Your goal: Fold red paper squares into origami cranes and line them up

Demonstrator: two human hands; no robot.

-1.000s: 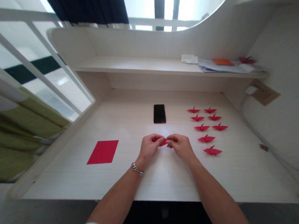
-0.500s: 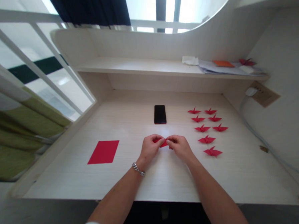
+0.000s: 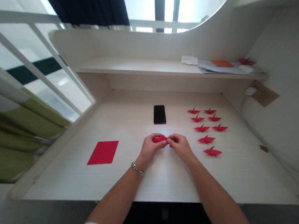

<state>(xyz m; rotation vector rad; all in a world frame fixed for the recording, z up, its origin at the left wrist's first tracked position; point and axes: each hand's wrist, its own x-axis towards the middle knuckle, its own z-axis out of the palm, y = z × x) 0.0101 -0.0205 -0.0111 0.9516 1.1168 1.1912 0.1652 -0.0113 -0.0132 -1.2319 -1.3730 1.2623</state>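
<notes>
A small piece of folded red paper (image 3: 159, 139) is pinched between my two hands over the middle of the desk. My left hand (image 3: 150, 146), with a chain bracelet at its wrist, is closed on the paper's left part. At the right end, my right hand (image 3: 179, 145) grips it between thumb and fingers. Part of the paper is hidden by the fingers, so its exact fold does not show. Several finished red paper cranes (image 3: 206, 139) stand in two columns to the right. On the left lies a flat red paper sheet (image 3: 103, 152).
A black phone (image 3: 159, 114) lies just beyond my hands. Papers (image 3: 209, 67), an orange square (image 3: 222, 63) and a darker red folded piece (image 3: 246, 61) rest on the shelf (image 3: 142, 64). At right, a cable (image 3: 253, 131) runs from a wall socket (image 3: 263, 93).
More of the folded red paper shows between my hands, lying over the left fingers. My left thumb has shifted slightly down along it. The cranes, sheet and phone stay in place.
</notes>
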